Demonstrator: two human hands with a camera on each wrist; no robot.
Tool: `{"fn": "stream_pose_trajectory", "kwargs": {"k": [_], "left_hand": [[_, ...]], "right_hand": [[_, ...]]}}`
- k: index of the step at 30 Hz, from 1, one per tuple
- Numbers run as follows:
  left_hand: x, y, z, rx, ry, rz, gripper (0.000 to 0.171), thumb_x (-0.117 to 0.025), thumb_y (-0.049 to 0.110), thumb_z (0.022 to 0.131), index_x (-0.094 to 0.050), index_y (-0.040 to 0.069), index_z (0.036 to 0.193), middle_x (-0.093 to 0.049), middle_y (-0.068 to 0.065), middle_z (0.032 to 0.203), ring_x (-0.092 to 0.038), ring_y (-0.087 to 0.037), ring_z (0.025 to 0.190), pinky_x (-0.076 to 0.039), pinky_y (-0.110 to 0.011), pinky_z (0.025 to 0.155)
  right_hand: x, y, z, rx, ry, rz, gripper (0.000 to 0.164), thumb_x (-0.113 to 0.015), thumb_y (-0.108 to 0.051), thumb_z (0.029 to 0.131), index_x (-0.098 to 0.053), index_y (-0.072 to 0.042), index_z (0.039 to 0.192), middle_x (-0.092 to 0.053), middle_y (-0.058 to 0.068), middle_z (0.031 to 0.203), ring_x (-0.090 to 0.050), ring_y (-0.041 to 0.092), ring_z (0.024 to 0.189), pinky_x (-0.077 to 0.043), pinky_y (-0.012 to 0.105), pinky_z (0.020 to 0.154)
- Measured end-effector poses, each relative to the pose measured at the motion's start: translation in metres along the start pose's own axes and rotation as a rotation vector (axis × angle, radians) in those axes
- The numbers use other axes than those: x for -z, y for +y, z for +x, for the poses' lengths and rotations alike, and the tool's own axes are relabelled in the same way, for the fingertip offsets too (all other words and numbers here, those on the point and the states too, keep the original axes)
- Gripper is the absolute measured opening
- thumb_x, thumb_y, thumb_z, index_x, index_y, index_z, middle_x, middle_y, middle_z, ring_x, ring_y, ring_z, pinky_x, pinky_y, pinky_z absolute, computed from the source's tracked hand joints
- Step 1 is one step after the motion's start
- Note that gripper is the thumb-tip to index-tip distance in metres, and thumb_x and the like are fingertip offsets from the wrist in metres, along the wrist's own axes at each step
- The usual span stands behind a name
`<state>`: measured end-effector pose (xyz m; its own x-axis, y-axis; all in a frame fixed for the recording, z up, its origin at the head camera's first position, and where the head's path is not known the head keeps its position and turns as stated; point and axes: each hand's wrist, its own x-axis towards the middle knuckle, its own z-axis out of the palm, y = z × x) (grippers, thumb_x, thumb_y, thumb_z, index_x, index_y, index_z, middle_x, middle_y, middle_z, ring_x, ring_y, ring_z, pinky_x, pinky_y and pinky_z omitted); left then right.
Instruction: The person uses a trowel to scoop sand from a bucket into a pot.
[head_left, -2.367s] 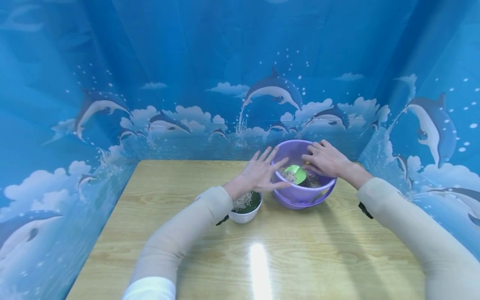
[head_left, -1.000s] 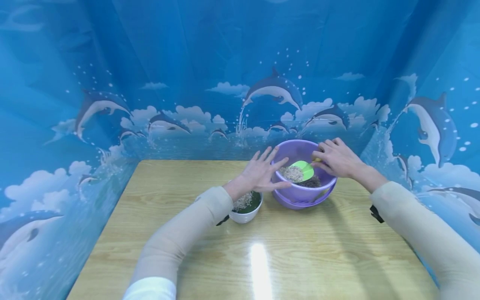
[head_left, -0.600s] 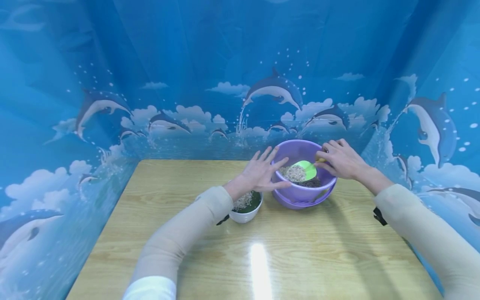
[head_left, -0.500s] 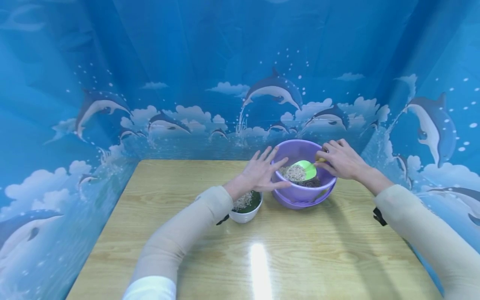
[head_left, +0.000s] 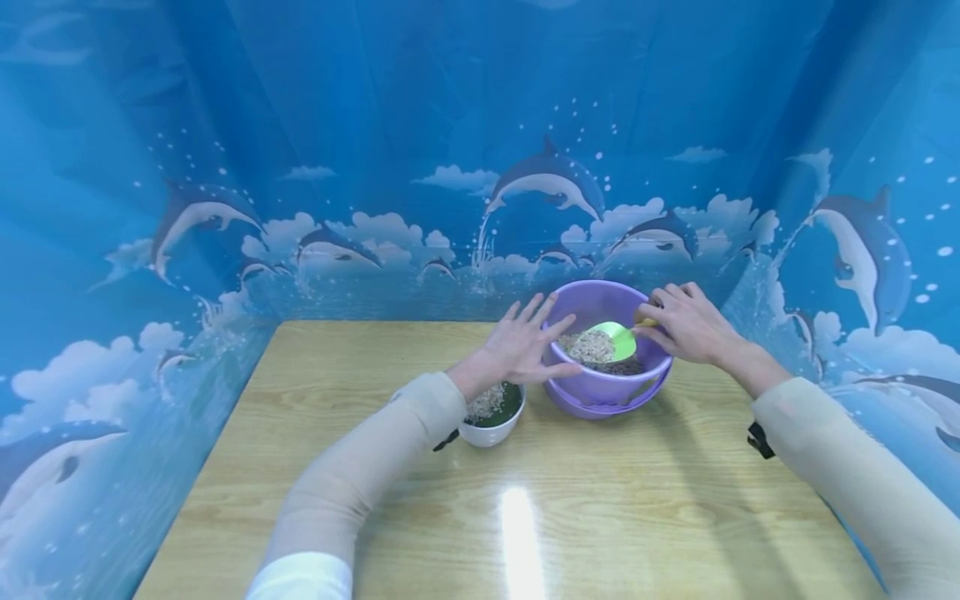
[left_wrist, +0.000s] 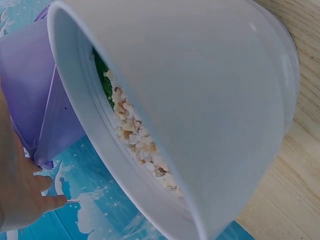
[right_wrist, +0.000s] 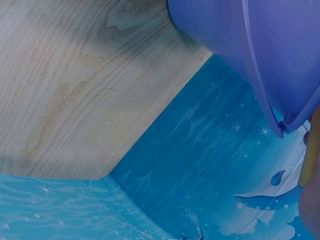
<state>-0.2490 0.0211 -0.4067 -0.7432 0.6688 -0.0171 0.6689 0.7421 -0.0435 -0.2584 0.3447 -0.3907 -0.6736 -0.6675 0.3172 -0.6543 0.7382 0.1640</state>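
Note:
A purple bucket [head_left: 596, 387] stands near the table's back edge, holding dark soil-like material and pale chips [head_left: 585, 346]. My right hand [head_left: 688, 325] grips the yellow handle [head_left: 645, 322] of a small green shovel [head_left: 621, 340] at the bucket's right rim. Its blade is inside the bucket, with pale chips heaped on its left part. My left hand [head_left: 521, 342] is spread flat at the left rim, holding nothing. Below that wrist sits a white bowl [head_left: 489, 436] with green material and pale chips, partly covered by the sleeve. In the left wrist view the bowl [left_wrist: 200, 100] hides much.
The bucket's purple carrying handle [head_left: 654, 390] hangs down at its front. A wooden table [head_left: 622, 500] spreads beneath everything. Blue dolphin-print sheeting [head_left: 420, 125] rises directly behind the bucket and along both sides. A bright light reflection [head_left: 519, 533] lies on the table's front.
My right hand has shifted to the right with the shovel, and the blade now shows more with chips heaped on it. My left hand, the bucket and the bowl have stayed put.

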Motion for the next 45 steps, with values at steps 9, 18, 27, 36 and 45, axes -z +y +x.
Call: {"fn": "stream_pose_trajectory", "kwargs": {"k": [9, 18, 27, 36, 45], "left_hand": [[-0.001, 0.0, -0.001, 0.011, 0.003, 0.033, 0.098, -0.029, 0.088, 0.096, -0.011, 0.028, 0.171, 0.002, -0.011, 0.181, -0.007, -0.035, 0.168, -0.018, -0.06, 0.135], [-0.001, -0.003, -0.007, 0.01, 0.025, 0.015, 0.101, -0.032, 0.087, 0.095, -0.01, 0.025, 0.172, 0.0, -0.011, 0.181, -0.007, -0.035, 0.168, -0.017, -0.061, 0.135], [-0.002, -0.014, -0.02, 0.033, 0.026, -0.047, 0.106, -0.032, 0.088, 0.094, -0.007, 0.022, 0.172, -0.001, -0.013, 0.179, -0.009, -0.036, 0.167, -0.018, -0.062, 0.135], [-0.008, -0.025, -0.04, 0.042, 0.025, -0.106, 0.104, -0.036, 0.086, 0.095, -0.004, 0.023, 0.172, 0.0, -0.013, 0.179, -0.009, -0.038, 0.167, -0.013, -0.063, 0.135], [-0.01, -0.039, -0.062, 0.052, 0.013, -0.081, 0.104, -0.036, 0.086, 0.095, -0.005, 0.023, 0.172, 0.0, -0.013, 0.179, -0.008, -0.037, 0.167, -0.014, -0.062, 0.135]], "right_hand": [[0.002, -0.002, 0.002, -0.014, 0.002, 0.004, 0.013, -0.081, -0.03, 0.092, -0.074, -0.022, 0.099, -0.066, 0.004, 0.089, -0.053, 0.025, 0.082, -0.042, 0.045, 0.081], [0.005, -0.003, 0.005, -0.004, 0.025, 0.015, 0.013, -0.081, -0.029, 0.091, -0.074, -0.022, 0.099, -0.065, 0.003, 0.087, -0.052, 0.023, 0.08, -0.041, 0.044, 0.08], [0.006, -0.006, 0.01, -0.008, 0.044, 0.023, 0.014, -0.082, -0.028, 0.091, -0.074, -0.019, 0.099, -0.066, 0.005, 0.089, -0.054, 0.025, 0.083, -0.042, 0.046, 0.081], [0.011, -0.01, 0.016, -0.017, 0.063, 0.036, 0.015, -0.082, -0.028, 0.09, -0.075, -0.018, 0.099, -0.063, 0.005, 0.086, -0.053, 0.026, 0.081, -0.042, 0.046, 0.08], [0.017, -0.017, 0.023, -0.009, 0.069, 0.059, 0.014, -0.082, -0.028, 0.091, -0.075, -0.019, 0.099, -0.063, 0.003, 0.087, -0.053, 0.025, 0.082, -0.042, 0.046, 0.081]]}}
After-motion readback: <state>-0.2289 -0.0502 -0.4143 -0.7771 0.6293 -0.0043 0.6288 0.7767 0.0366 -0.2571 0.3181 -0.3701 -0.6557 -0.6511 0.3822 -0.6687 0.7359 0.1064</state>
